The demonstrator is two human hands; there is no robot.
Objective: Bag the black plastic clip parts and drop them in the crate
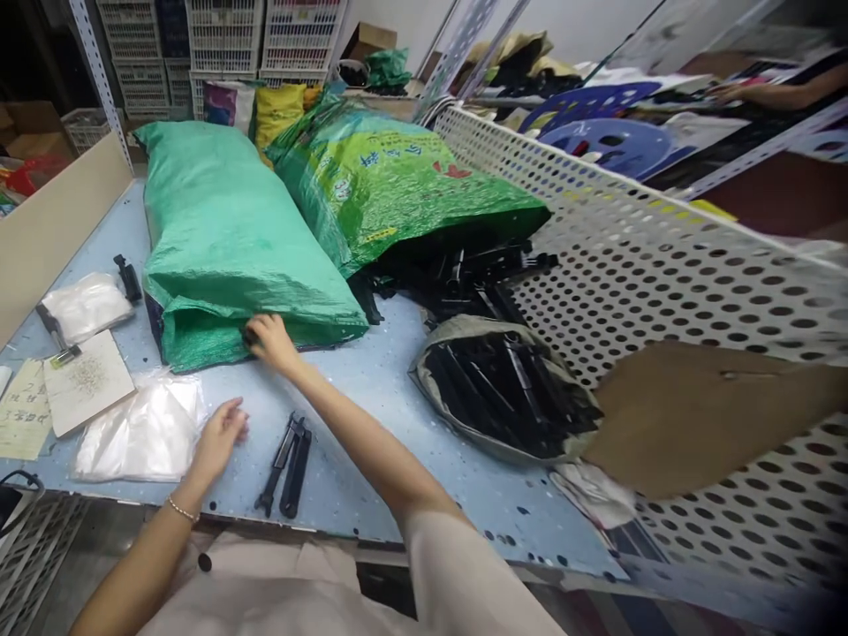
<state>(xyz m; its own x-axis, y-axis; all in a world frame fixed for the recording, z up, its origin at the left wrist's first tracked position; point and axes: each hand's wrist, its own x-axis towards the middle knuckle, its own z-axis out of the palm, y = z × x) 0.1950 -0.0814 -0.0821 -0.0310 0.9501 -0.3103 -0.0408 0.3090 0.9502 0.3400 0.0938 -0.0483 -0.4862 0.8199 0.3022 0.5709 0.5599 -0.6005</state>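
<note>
My right hand [273, 343] is at the mouth of a large teal woven sack [231, 230], its fingers closed around a small dark thing that I cannot make out. Nearer to me, my left hand [220, 439] hovers over the blue table, fingers curled loosely and apart, with nothing visible in it. Beside it lies a stack of clear plastic bags [146, 428]. Two black tool-like pieces [284, 466] rest side by side on the table [358, 380], between my left hand and my right forearm.
Black parts [464, 274] spill from a green printed sack [404, 177]. An open bag of black parts [513, 389] sits at the right by a perforated white panel [662, 256]. A small board [86, 380] and handwritten note [25, 411] lie left. Another person's arm [788, 91] shows behind.
</note>
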